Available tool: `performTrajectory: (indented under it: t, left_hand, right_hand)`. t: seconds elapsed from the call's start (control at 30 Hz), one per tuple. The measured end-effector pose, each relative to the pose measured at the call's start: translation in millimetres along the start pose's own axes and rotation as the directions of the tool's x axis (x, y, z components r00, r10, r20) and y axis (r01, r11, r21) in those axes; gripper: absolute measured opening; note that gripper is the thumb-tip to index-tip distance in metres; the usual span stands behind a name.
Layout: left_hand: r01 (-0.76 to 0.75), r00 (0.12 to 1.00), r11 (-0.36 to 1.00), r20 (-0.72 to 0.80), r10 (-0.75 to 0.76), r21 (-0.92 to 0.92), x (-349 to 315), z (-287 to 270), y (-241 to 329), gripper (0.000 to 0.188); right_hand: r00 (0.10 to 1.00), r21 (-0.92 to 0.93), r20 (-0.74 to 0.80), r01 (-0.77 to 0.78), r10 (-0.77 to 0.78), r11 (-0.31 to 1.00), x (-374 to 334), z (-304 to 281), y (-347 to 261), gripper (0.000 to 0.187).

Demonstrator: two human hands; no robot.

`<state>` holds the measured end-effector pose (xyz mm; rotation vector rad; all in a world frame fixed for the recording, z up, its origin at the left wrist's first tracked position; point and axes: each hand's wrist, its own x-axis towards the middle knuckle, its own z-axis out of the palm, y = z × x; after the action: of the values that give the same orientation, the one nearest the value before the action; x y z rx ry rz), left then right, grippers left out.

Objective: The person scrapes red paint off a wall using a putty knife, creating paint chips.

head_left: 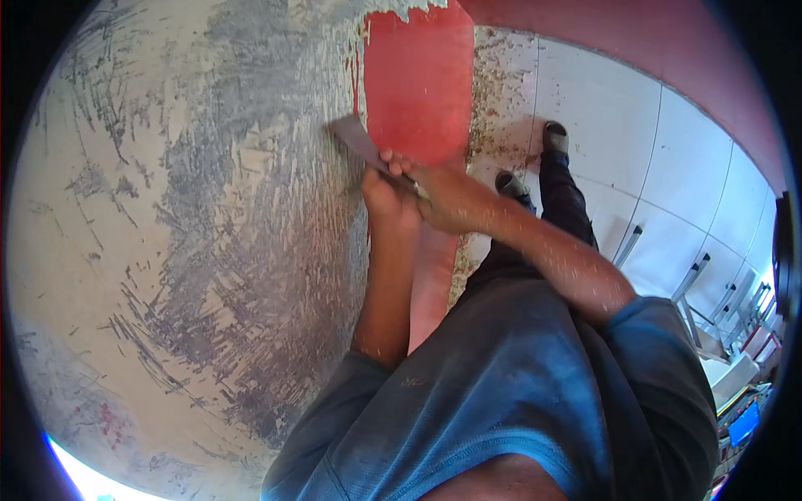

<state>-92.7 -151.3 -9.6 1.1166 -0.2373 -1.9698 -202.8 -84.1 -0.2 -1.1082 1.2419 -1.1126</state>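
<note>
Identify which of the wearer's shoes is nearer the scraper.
The left shoe, closer to the scraper and red strip; the right shoe stands farther out on the white tiles.

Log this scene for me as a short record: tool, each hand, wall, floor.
Tool: flat-bladed scraper, blade pointing up and left
Right hand: right hand closed around the scraper
Left hand: left hand at the scraper, exact grip unclear
Wall: patchy grey-and-cream surface beside a red band
Floor: pale tiles, crumbly debris along the red band
</note>
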Motion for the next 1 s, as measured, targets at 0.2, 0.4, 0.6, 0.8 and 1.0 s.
performTrajectory:
  t: [0.2,0.4,0.6,0.8,1.0]
  left_hand:
    - [-0.074,0.993,0.986,-0.076,0.086,0.148,-1.4,18.1,-13.0,0.019]
    - [-0.107,0.991,0.976,-0.056,0.119,0.188,12.3,27.5,-8.1,0.018]
    - [-0.062,0.997,0.987,-0.042,0.068,0.146,24.4,21.8,2.4,0.015]
    - [-0.062,0.995,0.984,-0.070,0.074,0.166,28.4,31.6,-9.2,0.016]
    - [-0.129,0.989,0.961,-0.033,0.141,0.246,41.1,43.7,-8.7,0.019]
  right_hand:
    - [0.995,-0.132,0.084,-0.049,0.060,0.990,6.1,-17.6,9.0,0.037]
    - [0.944,-0.126,0.229,-0.213,0.237,0.969,20.6,-33.9,-15.6,0.039]
    - [0.996,-0.120,-0.037,0.075,-0.080,0.990,22.4,-9.1,14.8,0.037]
    - [0.994,-0.136,0.064,-0.076,0.085,0.988,26.0,-35.2,9.1,0.037]
    - [0.998,-0.039,-0.054,0.010,-0.012,0.999,40.7,-40.1,9.0,0.035]
